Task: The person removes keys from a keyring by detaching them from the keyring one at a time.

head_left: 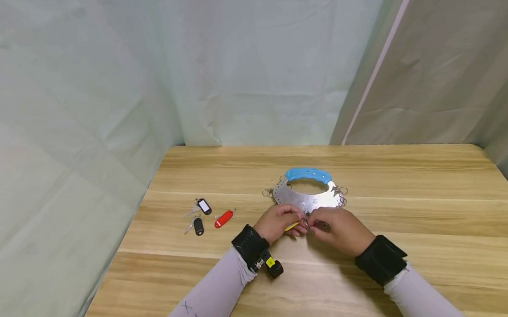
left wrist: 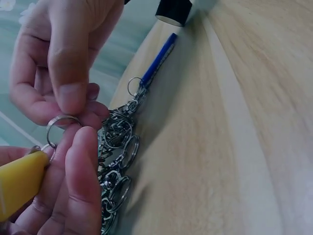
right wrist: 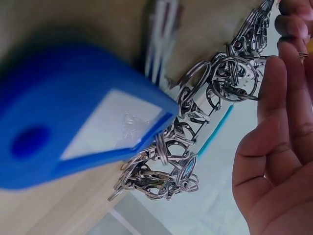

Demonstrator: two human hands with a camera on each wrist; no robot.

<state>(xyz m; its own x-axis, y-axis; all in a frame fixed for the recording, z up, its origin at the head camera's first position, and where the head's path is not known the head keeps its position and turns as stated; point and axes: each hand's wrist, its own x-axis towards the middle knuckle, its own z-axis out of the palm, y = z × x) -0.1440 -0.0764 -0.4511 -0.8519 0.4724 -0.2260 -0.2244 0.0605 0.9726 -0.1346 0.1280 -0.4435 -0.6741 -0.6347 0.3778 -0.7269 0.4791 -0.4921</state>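
A metal plate [head_left: 296, 200] with a blue handle [head_left: 309, 175] lies on the wooden table, linked rings and clasps [right wrist: 168, 171] crowded along its edge. My left hand [head_left: 280, 222], just below the plate, holds a yellow key tag [left wrist: 22, 183] in its fingers. Facing it, my right hand [head_left: 340, 228] pinches a small split ring [left wrist: 55, 128] between thumb and finger. That ring sits between both hands, right at the yellow tag's end. Among the plate's rings hangs a blue key tag [right wrist: 88, 117] with a white label, large in the right wrist view and hidden in the head view.
Left of the hands lie two black key tags [head_left: 204, 206] with keys and a red key tag [head_left: 224, 219] with a key. Pale sheeting [head_left: 259, 82] hangs behind the table [head_left: 408, 185]. Each wrist wears a black strap [head_left: 250, 246].
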